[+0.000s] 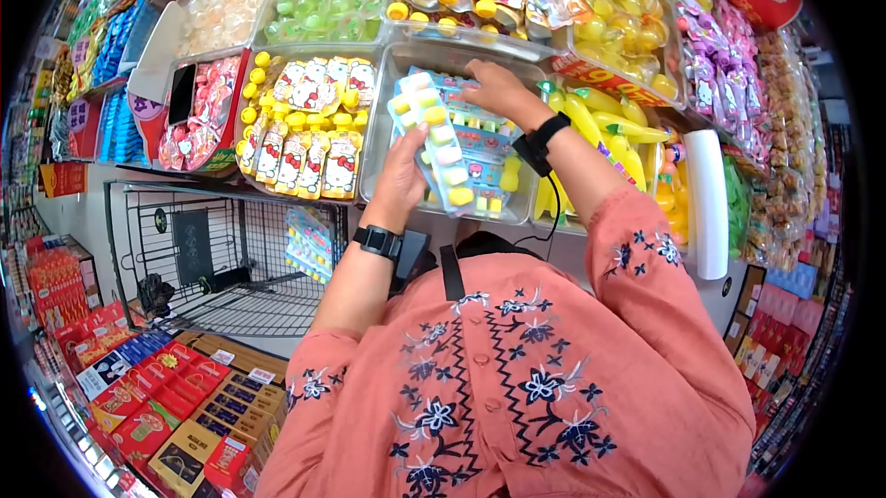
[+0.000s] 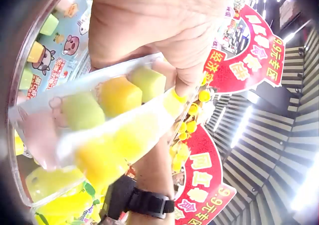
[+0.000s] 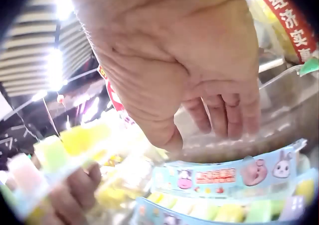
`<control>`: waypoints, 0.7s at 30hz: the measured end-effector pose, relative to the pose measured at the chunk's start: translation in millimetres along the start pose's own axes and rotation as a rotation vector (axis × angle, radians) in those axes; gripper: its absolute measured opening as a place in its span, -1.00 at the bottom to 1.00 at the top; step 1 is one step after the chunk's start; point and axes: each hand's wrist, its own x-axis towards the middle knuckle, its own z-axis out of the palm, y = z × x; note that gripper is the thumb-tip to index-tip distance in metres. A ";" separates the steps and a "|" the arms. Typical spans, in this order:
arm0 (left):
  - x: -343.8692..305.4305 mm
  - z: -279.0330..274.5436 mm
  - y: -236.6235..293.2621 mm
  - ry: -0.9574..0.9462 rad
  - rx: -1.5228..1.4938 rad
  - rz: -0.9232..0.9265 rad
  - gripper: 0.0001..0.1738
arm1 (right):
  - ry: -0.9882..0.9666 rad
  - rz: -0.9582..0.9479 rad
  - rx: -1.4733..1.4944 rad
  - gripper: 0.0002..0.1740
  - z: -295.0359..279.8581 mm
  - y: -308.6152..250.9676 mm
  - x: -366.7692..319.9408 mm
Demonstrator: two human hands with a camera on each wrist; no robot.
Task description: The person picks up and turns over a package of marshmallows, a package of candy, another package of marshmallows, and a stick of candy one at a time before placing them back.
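My left hand (image 1: 400, 175) grips a pack of pastel jelly cups (image 1: 432, 140) in the head view, thumb over its edge; the left wrist view shows the pack (image 2: 102, 103) with yellow, green and pink cups under the left hand (image 2: 154, 26). My right hand (image 1: 503, 92) reaches over the back of the clear bin, above more blue packs (image 1: 480, 143). In the right wrist view the right hand (image 3: 184, 60) has its fingers pointing down, loosely bent, holding nothing, just over a blue pack (image 3: 219, 177) with animal faces.
A wire cart (image 1: 221, 258) stands at the left with a similar pack (image 1: 310, 241) inside. Beside the bin lie Hello Kitty pouches (image 1: 300, 152) and yellow banana-shaped packs (image 1: 600, 120). A phone (image 1: 182, 95) rests at the left, and a white roll (image 1: 706, 203) stands at the right.
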 end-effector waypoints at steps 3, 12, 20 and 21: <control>-9.3 0.6 11.4 -0.004 -0.063 -0.017 -0.53 | -0.043 0.055 -0.170 -0.31 14.4 10.4 4.1; -26.2 -8.3 25.1 -0.008 -0.227 -0.061 -0.33 | -0.134 0.164 -0.303 -0.26 31.4 9.6 11.3; -30.6 -13.5 18.0 0.037 -0.186 -0.089 -0.43 | -0.093 0.153 -0.260 -0.24 34.1 7.6 11.5; -30.7 -12.3 18.6 0.039 -0.190 -0.090 -0.44 | -0.091 0.144 -0.255 -0.23 34.7 9.0 12.9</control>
